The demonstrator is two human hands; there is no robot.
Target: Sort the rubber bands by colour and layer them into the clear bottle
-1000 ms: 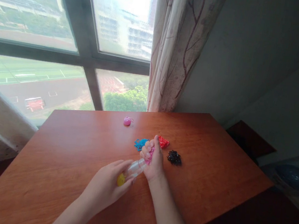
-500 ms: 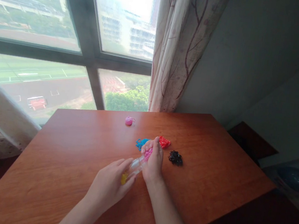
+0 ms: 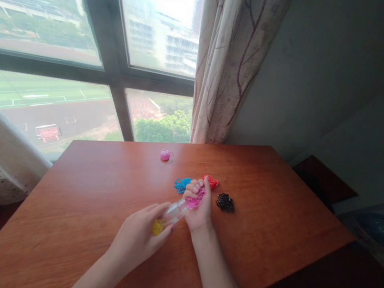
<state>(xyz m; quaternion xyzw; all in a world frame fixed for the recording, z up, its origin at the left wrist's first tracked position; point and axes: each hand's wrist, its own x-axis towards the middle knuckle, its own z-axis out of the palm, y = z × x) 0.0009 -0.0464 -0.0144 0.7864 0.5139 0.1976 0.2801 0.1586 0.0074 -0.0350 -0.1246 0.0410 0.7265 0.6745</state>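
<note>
My left hand (image 3: 141,231) is closed around a clear bottle (image 3: 174,211), tilted with its mouth toward my right hand. Yellow pieces (image 3: 158,227) lie in the bottle's lower end. Curled palm-up, my right hand (image 3: 199,210) holds a clump of small pink bands (image 3: 195,199) at the bottle's mouth. Just beyond it a blue pile of bands (image 3: 182,185) rests on the table, with a red pile (image 3: 213,182) partly hidden behind my thumb. To the right lies a black pile (image 3: 226,203).
The wooden table (image 3: 102,189) stands against a window (image 3: 151,78). A pink rounded object (image 3: 166,155) with a thin strand sits near its far edge. Curtains (image 3: 218,72) hang at both sides of the window.
My right hand has turned and opened a little, so more of the pink bands shows. The bottle has shifted slightly left and the yellow pieces show more.
</note>
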